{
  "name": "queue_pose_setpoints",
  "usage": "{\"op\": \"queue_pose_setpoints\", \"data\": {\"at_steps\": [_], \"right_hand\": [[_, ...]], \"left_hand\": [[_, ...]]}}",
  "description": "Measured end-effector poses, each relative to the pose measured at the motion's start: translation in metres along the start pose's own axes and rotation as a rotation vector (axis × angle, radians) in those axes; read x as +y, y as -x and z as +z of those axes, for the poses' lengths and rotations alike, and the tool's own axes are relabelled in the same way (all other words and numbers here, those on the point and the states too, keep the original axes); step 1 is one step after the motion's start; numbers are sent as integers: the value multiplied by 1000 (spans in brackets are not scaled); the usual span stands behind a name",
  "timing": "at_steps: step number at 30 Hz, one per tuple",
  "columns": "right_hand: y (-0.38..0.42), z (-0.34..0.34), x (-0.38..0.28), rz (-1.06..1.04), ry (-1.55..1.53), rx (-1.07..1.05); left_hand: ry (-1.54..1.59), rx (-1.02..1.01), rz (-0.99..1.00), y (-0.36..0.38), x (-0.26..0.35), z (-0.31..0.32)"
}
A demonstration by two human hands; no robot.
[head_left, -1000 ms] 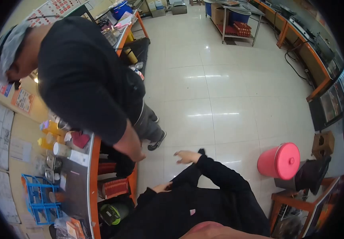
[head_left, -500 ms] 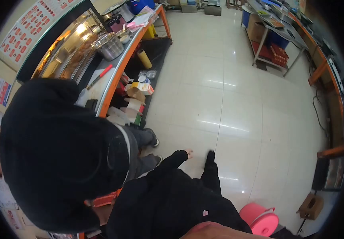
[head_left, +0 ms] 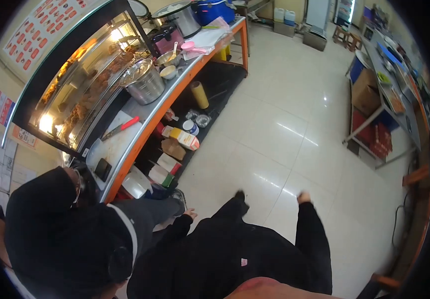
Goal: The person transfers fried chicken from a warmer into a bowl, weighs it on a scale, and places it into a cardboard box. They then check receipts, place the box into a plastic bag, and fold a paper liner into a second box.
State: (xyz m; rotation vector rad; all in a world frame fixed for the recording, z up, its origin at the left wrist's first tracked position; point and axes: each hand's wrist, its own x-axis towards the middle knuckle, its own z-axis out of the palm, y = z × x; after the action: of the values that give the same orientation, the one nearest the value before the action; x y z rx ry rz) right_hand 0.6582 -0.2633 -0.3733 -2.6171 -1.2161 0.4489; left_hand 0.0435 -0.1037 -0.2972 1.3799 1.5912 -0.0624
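Note:
My left hand (head_left: 191, 214) hangs at my side in a black sleeve, fingers loosely apart, holding nothing. It is close to the leg of a co-worker (head_left: 70, 234) in black who stands at my lower left. My right hand (head_left: 303, 198) swings out over the white tiled floor (head_left: 284, 134), apart from everything; it looks empty, but it is too small and blurred to read its fingers. My shoe (head_left: 239, 195) shows between the two hands.
A steel counter with an orange edge (head_left: 167, 102) runs along the left, carrying a metal pot (head_left: 144, 82), a red-handled knife (head_left: 120, 128) and a lit food display case (head_left: 75, 84). Boxes (head_left: 172, 149) fill its lower shelf. A metal table with a cardboard box (head_left: 367, 89) stands at right.
The view has swung up and along the counter. The co-worker has slid to the lower left. My right arm has swung out to the right; my left hand has dropped to my side.

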Motion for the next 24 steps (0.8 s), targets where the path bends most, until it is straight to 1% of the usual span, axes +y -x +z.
{"op": "queue_pose_setpoints", "data": {"at_steps": [1,2,3,4,6,7,8,9,10,11,12,13,14,16,18,19,20,22,23,24], "right_hand": [[-82,-30,-43,-90,54,-61],[-144,-59,-95,-144,-2,58],[-193,-91,-153,-197,-72,49],[-232,-114,-208,-262,-108,110],[-305,-131,-303,-343,-190,41],[-336,-132,-344,-460,-267,97],[-367,-127,-379,-574,-341,146],[-395,-129,-411,-643,-354,144],[-419,-131,-443,-714,-371,130],[-441,-137,-474,-736,-370,133],[-464,-144,-504,-759,-371,135],[-486,-150,-534,-755,-394,153],[-513,-156,-563,-753,-416,176],[-573,-161,-618,-858,-539,284],[-637,-168,-667,-970,-463,383],[-661,-171,-687,-966,-365,411],[-683,-179,-707,-967,-267,445],[-722,-194,-734,-1098,-42,473],[-739,-198,-741,-1193,93,508],[-757,-200,-747,-1306,155,552]], "left_hand": [[87,58,9,-11,5,0],[173,120,20,-25,10,-1],[254,88,-49,-37,31,-6],[332,63,-121,-48,52,-10],[520,-4,-214,-115,65,-5],[639,-55,-249,-160,72,-1],[774,-128,-282,-200,92,1],[857,-170,-301,-217,139,-13],[465,-26,-16,-251,148,-9],[26,214,179,-279,166,-9],[456,232,-15,-276,212,-22],[494,247,104,-282,244,-37],[546,220,147,-281,272,-50],[651,171,244,-273,323,-77],[634,304,291,-268,338,-86],[624,370,308,-267,338,-88],[716,420,260,-266,338,-90],[688,577,100,-265,335,-89],[719,632,2,-266,339,-89],[746,680,-100,-265,345,-89]]}}
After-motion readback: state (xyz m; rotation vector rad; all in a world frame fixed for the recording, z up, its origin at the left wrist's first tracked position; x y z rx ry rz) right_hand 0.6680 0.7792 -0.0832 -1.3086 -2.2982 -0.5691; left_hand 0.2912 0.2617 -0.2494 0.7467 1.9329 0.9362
